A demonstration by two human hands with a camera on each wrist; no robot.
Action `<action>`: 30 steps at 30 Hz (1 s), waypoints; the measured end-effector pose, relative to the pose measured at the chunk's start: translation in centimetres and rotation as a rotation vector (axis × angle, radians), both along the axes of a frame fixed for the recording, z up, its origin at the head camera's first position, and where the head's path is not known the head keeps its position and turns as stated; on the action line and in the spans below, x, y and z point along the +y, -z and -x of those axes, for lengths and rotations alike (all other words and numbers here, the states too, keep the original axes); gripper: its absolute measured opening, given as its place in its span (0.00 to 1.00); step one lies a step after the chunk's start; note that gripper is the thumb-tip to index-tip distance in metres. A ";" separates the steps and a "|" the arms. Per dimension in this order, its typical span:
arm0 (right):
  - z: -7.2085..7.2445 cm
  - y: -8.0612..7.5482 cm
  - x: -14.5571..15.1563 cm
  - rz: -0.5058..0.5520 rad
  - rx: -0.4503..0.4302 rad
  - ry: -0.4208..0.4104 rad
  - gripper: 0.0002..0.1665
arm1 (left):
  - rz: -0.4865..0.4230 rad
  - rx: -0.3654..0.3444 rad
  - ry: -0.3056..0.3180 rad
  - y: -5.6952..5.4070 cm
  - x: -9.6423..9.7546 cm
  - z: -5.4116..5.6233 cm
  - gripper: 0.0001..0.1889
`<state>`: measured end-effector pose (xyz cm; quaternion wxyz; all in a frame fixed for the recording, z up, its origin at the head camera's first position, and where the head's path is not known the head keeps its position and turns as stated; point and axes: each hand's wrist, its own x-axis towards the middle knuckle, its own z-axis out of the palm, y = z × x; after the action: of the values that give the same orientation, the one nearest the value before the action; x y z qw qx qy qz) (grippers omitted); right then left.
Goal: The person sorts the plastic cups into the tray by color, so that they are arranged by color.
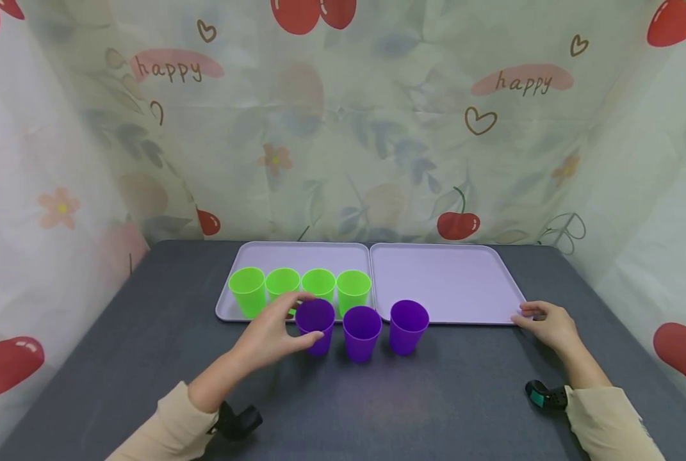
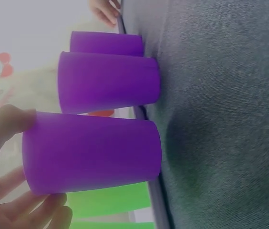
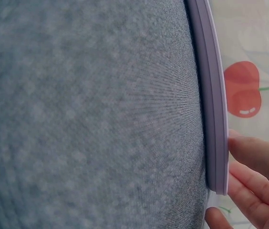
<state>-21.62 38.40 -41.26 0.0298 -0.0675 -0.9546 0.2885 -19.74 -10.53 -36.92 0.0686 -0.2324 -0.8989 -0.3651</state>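
Note:
My left hand (image 1: 273, 330) holds the leftmost purple cup (image 2: 94, 152) near its rim, thumb on one side and fingers on the other. Upright on the table, a middle purple cup (image 1: 362, 336) and a right purple cup (image 1: 407, 330) stand in a row beside it. Behind the held cup is the left lilac tray (image 1: 305, 251), with a row of several green cups (image 1: 248, 294) along its front part. At the front right corner of the right lilac tray (image 1: 446, 282), my right hand (image 1: 550, 325) has thumb and fingers about the edge, pinching it.
Both trays lie side by side on a dark grey table (image 1: 377, 410). A patterned curtain (image 1: 343, 128) hangs behind and at both sides. A thin looped cord (image 1: 567, 230) lies near the back right corner.

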 end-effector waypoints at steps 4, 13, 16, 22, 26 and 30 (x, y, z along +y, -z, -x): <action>-0.1 0.0 0.0 -0.001 0.003 -0.001 0.30 | -0.010 0.011 0.003 -0.7 -0.1 -0.2 0.29; -0.2 -0.1 -0.1 0.001 0.003 -0.002 0.30 | -0.066 0.066 0.033 -3.0 -0.5 -0.3 0.29; -0.2 -0.1 -0.1 0.002 0.000 0.000 0.30 | -0.086 0.110 0.051 -4.2 -0.4 -0.1 0.29; -0.1 -0.1 0.0 0.007 -0.010 0.001 0.30 | -0.101 0.142 0.064 -6.6 0.2 0.5 0.30; -0.1 -0.1 0.0 0.005 -0.008 0.002 0.30 | -0.097 0.148 0.069 -7.8 0.9 1.0 0.30; -0.1 -0.1 -0.1 0.004 0.004 0.002 0.30 | -0.106 0.151 0.086 -8.6 1.8 1.6 0.30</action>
<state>-21.49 38.28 -41.14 0.0320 -0.0677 -0.9539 0.2907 -21.39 -8.74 -28.35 0.1325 -0.2939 -0.8598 -0.3961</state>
